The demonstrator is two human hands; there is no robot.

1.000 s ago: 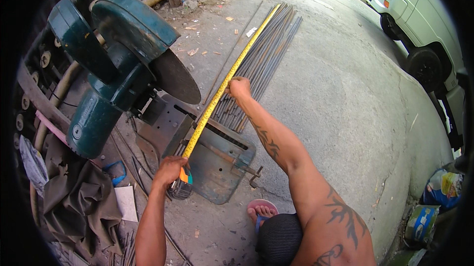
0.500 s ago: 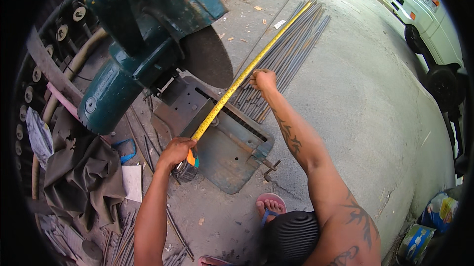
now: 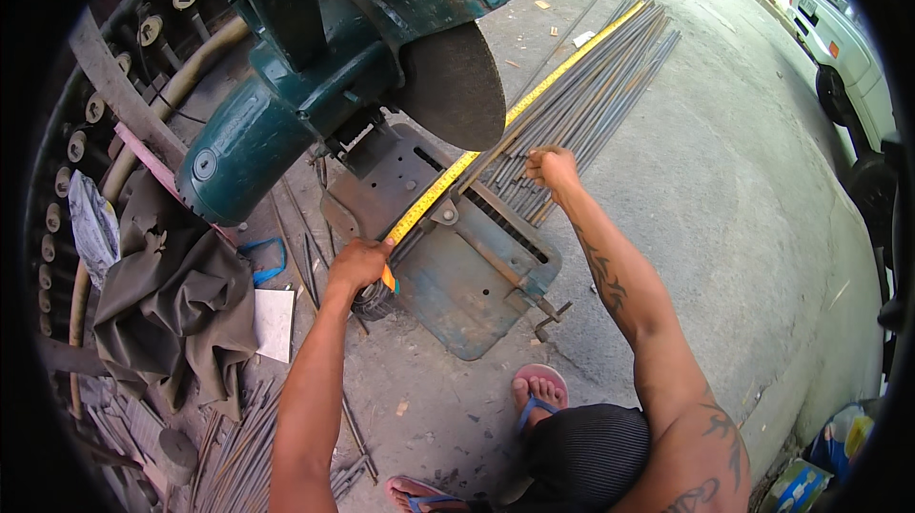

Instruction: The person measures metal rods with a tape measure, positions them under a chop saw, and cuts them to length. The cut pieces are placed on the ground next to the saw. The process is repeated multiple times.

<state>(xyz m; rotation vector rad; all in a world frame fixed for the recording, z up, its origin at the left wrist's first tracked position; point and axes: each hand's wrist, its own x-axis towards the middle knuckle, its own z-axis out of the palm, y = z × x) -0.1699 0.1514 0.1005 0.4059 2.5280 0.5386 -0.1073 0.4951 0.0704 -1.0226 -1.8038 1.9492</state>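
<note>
My left hand grips a tape measure; its extended yellow blade runs diagonally past the saw disc to the far end of a bundle of steel rods. My right hand has curled fingers over the rods, right of the tape; what it holds is unclear. A large green chop saw stands at the left, its metal base with vise between my hands. Several rods lie along the tape over the base, partly hidden by it.
A dark crumpled tarp, white board and loose rods lie at the left on concrete. Curved pipes stand behind the saw. A white vehicle stands at the right; bags and cans sit lower right.
The view has shifted, bringing the saw rightward and higher in the picture. My right hand has moved rightward off the tape's edge. My left hand still holds the tape measure.
</note>
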